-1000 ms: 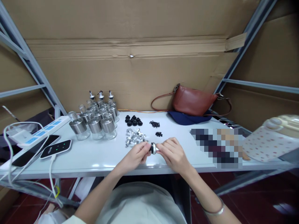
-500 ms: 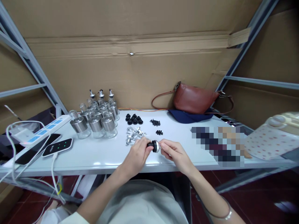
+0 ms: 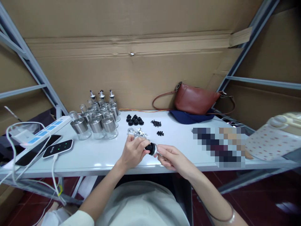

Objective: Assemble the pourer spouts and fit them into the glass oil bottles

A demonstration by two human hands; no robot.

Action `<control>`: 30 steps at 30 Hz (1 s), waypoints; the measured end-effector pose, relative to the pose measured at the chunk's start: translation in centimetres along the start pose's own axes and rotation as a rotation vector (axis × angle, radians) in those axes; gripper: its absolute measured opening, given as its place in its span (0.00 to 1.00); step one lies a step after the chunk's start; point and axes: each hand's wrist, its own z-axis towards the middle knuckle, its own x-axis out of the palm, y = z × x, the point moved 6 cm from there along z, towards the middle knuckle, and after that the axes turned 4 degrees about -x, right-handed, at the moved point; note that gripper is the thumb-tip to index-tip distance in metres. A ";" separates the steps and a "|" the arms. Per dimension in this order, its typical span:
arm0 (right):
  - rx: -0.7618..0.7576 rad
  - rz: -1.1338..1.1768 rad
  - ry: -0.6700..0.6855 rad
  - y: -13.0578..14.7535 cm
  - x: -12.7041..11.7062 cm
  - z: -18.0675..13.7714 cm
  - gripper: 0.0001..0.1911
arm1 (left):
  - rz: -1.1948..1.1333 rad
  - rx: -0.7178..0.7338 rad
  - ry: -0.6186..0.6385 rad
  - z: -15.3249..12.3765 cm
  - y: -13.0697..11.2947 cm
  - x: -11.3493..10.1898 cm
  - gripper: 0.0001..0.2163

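Note:
Both hands meet over the near middle of the white table (image 3: 98,153). My left hand (image 3: 133,150) pinches the black end of a small black-and-silver pourer cap (image 3: 151,148). My right hand (image 3: 170,157) pinches its silver end from the other side. Just behind my left hand lies a pile of silver spouts (image 3: 136,132). Farther back are black stoppers (image 3: 134,120) and small black parts (image 3: 156,123). A cluster of glass bottles with steel bases (image 3: 98,119) stands to the left; the rear ones carry pourers.
A brown leather bag (image 3: 196,99) lies on a blue cloth (image 3: 188,117) at the back right. A power strip (image 3: 47,128), two phones (image 3: 57,148) and white cables occupy the left end. A dotted paper item (image 3: 270,144) sits at the right. Cardboard walls stand behind.
Both hands have stayed on the cap and shifted slightly nearer the table edge; the cap has tilted, and my right hand has dropped lower.

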 end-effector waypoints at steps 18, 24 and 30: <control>-1.084 -1.430 -0.414 5.7 0.7 -3.7 0.19 | -0.969 -1.093 0.368 -1.7 3.3 2.7 0.21; -1.127 -1.408 -0.434 5.4 0.5 -4.0 0.23 | -1.120 -1.091 0.471 -1.3 2.1 3.0 0.20; -1.112 -1.374 -0.399 5.7 0.4 -4.1 0.19 | -1.216 -1.010 0.490 -1.4 1.4 2.7 0.17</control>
